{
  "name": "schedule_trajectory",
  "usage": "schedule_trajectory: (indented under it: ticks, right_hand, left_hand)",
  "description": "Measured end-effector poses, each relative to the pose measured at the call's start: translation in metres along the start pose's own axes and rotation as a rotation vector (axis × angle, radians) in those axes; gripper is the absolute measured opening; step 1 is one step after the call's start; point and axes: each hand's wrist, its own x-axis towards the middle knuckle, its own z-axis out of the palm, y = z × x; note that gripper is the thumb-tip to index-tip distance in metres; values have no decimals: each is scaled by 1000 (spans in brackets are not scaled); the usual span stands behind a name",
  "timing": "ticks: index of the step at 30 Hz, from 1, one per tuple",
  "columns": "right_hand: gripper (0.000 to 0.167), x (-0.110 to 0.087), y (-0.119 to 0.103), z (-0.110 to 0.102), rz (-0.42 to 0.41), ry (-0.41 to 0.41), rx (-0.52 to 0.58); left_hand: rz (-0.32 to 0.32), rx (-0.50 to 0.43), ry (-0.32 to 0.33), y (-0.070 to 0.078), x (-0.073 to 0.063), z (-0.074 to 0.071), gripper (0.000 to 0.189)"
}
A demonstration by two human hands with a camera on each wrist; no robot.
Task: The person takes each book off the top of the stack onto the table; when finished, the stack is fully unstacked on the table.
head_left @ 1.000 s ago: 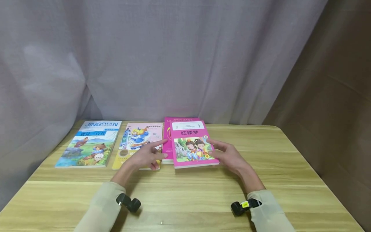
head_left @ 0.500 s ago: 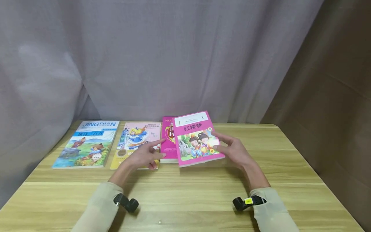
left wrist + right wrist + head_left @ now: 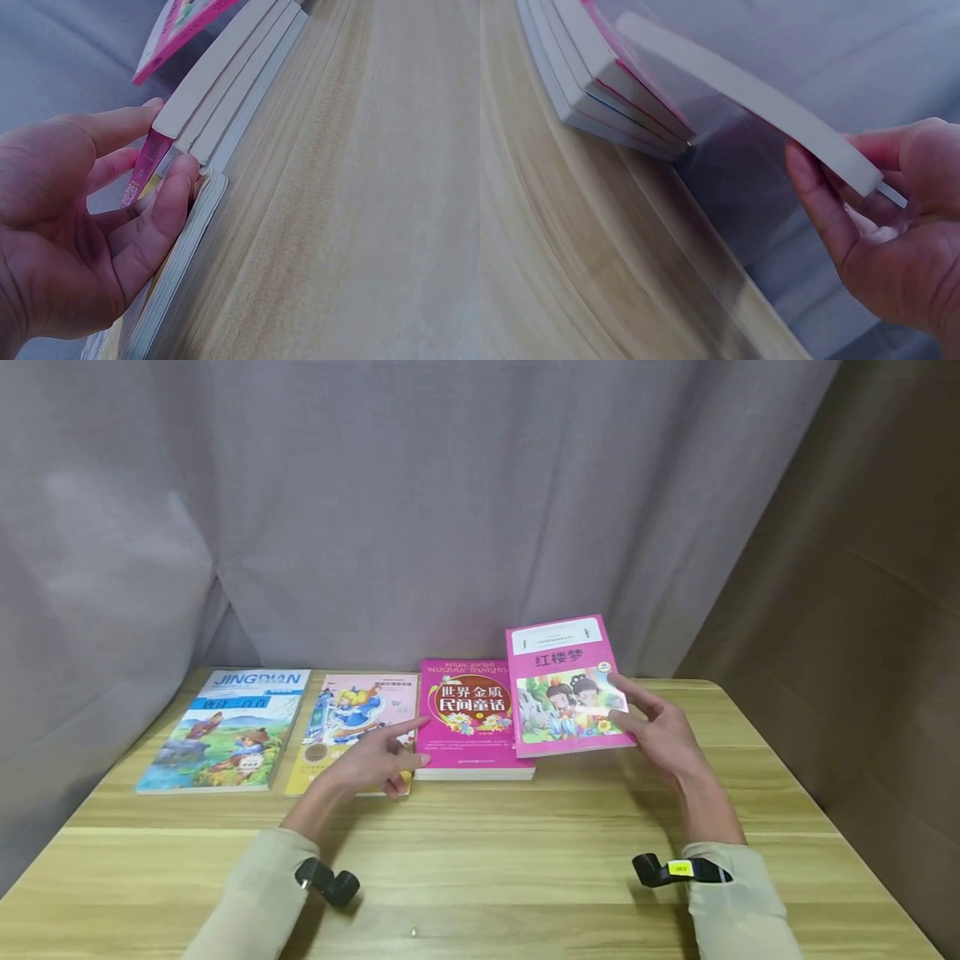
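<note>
My right hand [image 3: 663, 735] pinches the right edge of a pink book [image 3: 566, 693] with two cartoon children on its cover. This book is raised and tilted, up and to the right of a stack of books. In the right wrist view the pale page edge of the raised book [image 3: 780, 105] runs out from between thumb and fingers. A magenta book [image 3: 472, 752] with a round emblem tops the stack. My left hand [image 3: 375, 764] touches the left side of the stack, index finger and thumb stretched towards it, and lies over a pink-and-yellow book [image 3: 397, 693].
A blue-and-green book [image 3: 225, 735] lies at the far left of the wooden table [image 3: 480, 860]. Behind the table hangs a grey curtain [image 3: 375, 510]. Several books lie under the magenta one, their page edges [image 3: 232, 97] showing in the left wrist view.
My right hand has lifted the pink book off the stack and carried it up and to the right, uncovering the magenta book. The left hand has stayed at the stack's left side.
</note>
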Motion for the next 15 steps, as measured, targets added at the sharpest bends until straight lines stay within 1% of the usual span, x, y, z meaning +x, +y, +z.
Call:
schedule_trajectory:
  ticks: [5,9,12,15]
  right_hand:
    - [64,4,9,-11,20,52,-12]
    - [64,6,16,-18,42,63,38]
    - [64,7,23,-21,56,55,75]
    - [63,11,31,-21,71,27,83]
  left_hand:
    - [1,-5,1,1,0,0,74]
    - [-5,-6,1,1,1,1,74]
    - [-5,0,3,1,1,1,74]
    - [-13,-8,3,1,1,1,75]
